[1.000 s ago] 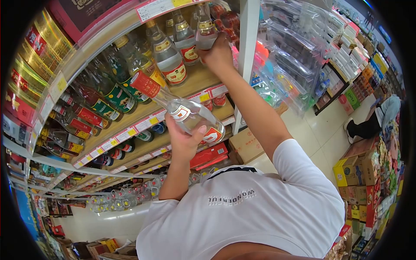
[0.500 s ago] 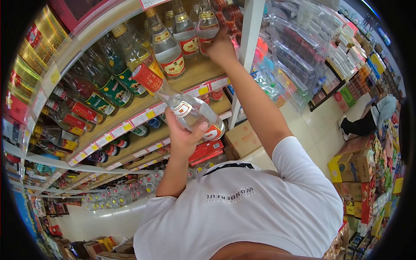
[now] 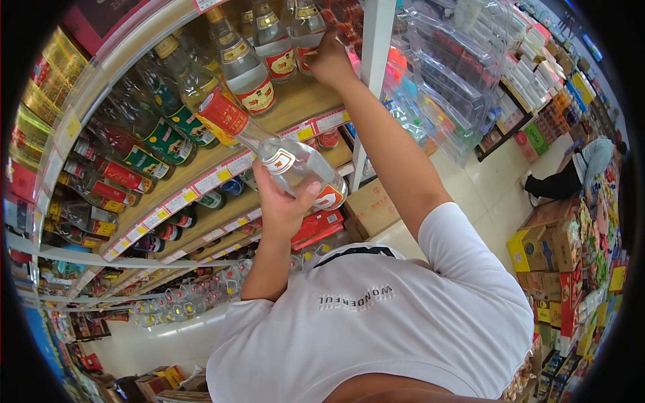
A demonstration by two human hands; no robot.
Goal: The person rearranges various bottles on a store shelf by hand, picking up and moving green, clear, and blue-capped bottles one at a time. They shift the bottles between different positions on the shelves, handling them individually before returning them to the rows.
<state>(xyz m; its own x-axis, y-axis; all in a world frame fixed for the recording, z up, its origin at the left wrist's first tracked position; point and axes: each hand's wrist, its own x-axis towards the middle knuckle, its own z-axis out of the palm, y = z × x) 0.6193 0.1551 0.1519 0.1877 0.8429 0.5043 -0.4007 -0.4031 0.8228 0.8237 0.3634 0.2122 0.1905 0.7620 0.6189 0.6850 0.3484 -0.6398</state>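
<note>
My left hand (image 3: 281, 207) has its fingers wrapped round a clear bottle (image 3: 295, 168), held in the air in front of the shelf (image 3: 201, 183). Its long axis tilts, red cap (image 3: 222, 113) up and toward the shelf, base down toward me. My right hand (image 3: 330, 59) grips a standing bottle (image 3: 306, 30) on the upper shelf.

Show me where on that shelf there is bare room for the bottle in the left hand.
Bare wood shows on the shelf board, between the red-labelled clear bottles and the white upright, just below the right hand. Leftward it is crowded: green-labelled bottles stand packed to the edge. The left hand holds the clear bottle in front of the price strip.
</note>
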